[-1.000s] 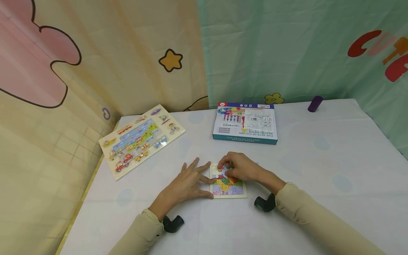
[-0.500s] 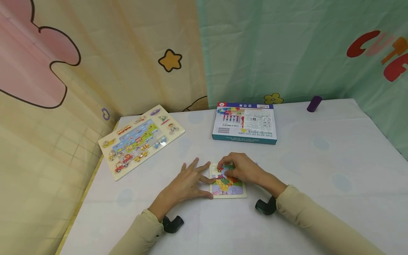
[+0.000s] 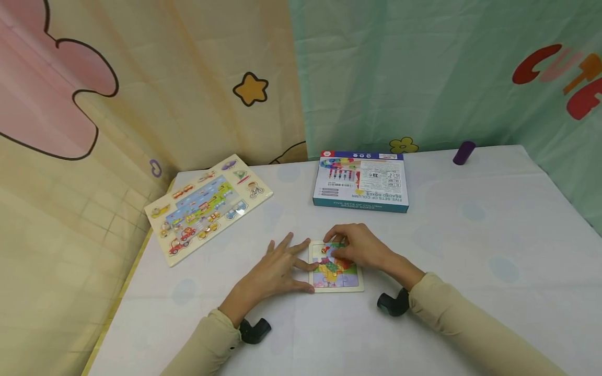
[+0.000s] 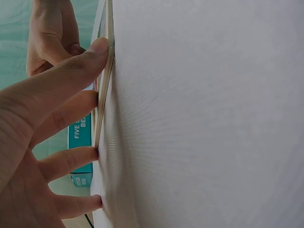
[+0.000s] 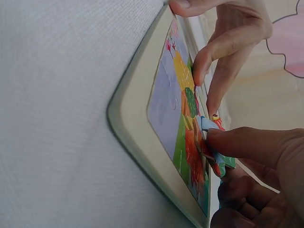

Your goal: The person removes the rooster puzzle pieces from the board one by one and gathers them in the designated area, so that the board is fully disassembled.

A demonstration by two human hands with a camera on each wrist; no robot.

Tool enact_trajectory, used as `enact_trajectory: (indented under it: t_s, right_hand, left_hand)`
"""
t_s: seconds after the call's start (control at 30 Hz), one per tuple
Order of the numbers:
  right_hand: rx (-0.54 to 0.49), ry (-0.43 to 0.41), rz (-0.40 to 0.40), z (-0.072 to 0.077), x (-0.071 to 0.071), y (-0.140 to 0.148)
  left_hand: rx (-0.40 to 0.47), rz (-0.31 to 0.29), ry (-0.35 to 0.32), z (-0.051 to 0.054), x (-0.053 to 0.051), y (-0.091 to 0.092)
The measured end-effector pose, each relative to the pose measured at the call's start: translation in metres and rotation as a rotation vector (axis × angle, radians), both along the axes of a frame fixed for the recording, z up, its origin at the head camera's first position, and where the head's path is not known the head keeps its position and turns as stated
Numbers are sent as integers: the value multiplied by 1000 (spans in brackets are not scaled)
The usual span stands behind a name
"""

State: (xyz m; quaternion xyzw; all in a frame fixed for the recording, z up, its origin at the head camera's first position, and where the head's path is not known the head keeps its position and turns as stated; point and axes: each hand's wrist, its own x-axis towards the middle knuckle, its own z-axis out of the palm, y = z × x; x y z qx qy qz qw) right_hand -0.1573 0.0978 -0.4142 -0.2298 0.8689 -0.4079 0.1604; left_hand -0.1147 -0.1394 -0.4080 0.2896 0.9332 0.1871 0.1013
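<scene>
A small square jigsaw puzzle with a pale wooden frame [image 3: 337, 290] lies flat on the table between both hands. Colourful pieces fill most of it; the upper left shows bare board. My left hand [image 3: 277, 266] spreads its fingers along the frame's left side. In the left wrist view, its thumb [image 4: 97, 50] and some fingertips touch the frame's edge. My right hand [image 3: 359, 246] is over the upper part of the puzzle. Its thumb and fingers pinch a puzzle piece [image 5: 216, 122] with blue, red and green print, tilted above the board. The fingers partly hide this piece.
Behind the puzzle lies a flat box of beads [image 3: 359, 183]. At the back left is a larger wooden vehicle puzzle board [image 3: 254, 201]. A purple cylinder [image 3: 464, 153] is near the table's back edge. Printed curtains [image 3: 376, 78] hang behind.
My right hand has shifted slightly, its fingertips drawing a little right and showing more of the puzzle's upper left. The left hand and the frame stay in place.
</scene>
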Motion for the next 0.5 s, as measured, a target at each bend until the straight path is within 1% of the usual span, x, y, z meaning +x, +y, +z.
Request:
enact_trajectory:
  t_s: [0.3, 0.5]
  right_hand:
    - [-30, 12, -30, -2, 1, 0]
    - [4, 9, -2, -3, 3, -1]
  left_hand:
    - [0, 0, -1, 0, 0, 0]
    - [6, -4, 1, -1, 0, 0]
